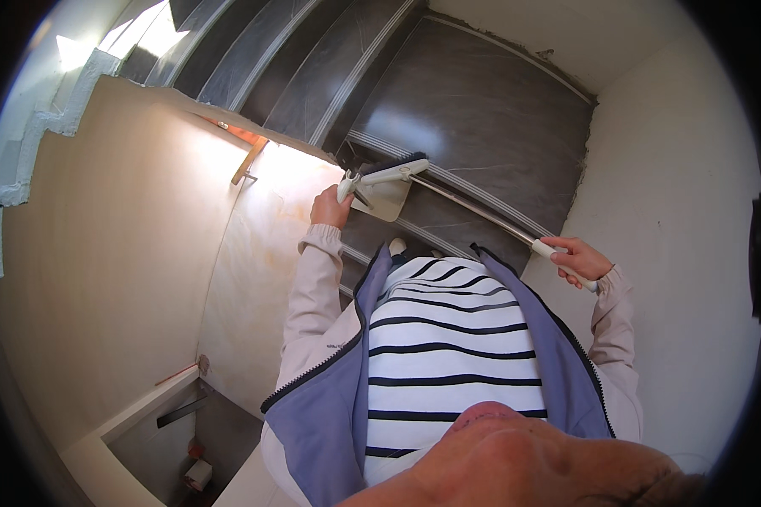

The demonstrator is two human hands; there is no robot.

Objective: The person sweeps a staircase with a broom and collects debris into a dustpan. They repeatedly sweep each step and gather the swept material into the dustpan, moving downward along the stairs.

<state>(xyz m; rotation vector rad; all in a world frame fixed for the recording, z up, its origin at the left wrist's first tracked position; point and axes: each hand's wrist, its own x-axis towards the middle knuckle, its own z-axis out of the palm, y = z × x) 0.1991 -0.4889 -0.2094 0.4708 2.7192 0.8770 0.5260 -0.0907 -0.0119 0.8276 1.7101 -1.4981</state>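
Note:
My left hand (331, 208) grips the white upright handle (347, 186) of a dustpan beside the stair wall. The dustpan's pale pan (390, 203) hangs below, partly behind the broom. In my right hand (576, 261) is the white grip of a broom with a thin metal pole (475, 208). The pole slants up and left to the white broom head (396, 172), whose dark bristles (412, 160) face away from me. That head lies close to the dustpan handle; whether they touch I cannot tell.
Dark stone-look stairs (292, 82) climb to the upper left from a dark landing (475, 95). Steps with pale nosing strips (441, 237) lie near my shoes. A beige wall (666, 190) stands on the right; a recess (228, 437) opens at lower left.

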